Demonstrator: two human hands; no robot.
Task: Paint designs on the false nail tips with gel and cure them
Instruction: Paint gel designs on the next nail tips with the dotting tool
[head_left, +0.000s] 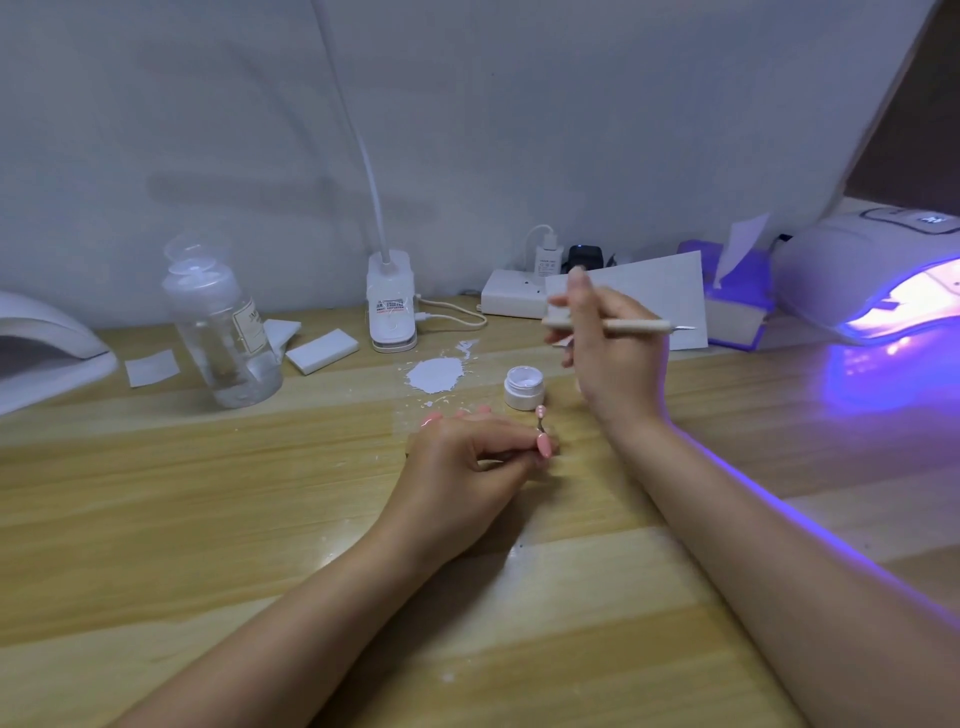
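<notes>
Meanwhile, at a wooden desk (156, 499), a person's left hand (467, 467) rests on the surface, its fingers curled to pinch a thin stick that carries a small pink false nail tip (540, 413), which stands just beside an open white gel jar (523, 387). Raised above the jar, the right hand (608, 343) grips a slim dotting pen (623, 326) held level, its fine metal point aimed to the right toward a lit curing lamp (872, 275) that throws violet light across the desk's right edge. A smear of white gel (435, 375) lies on the wood just behind the jar. Farther back stand a clear plastic bottle (223, 332) at left, a clip-on desk lamp base (392, 306) at centre and a white power strip (511, 300) with two chargers plugged in. A purple tissue box (735, 306) sits beside the curing lamp, behind a sheet of white paper (654, 291). A second, unlit nail lamp (47, 348) occupies the far left edge, with white pads (322, 351) lying near the bottle.
</notes>
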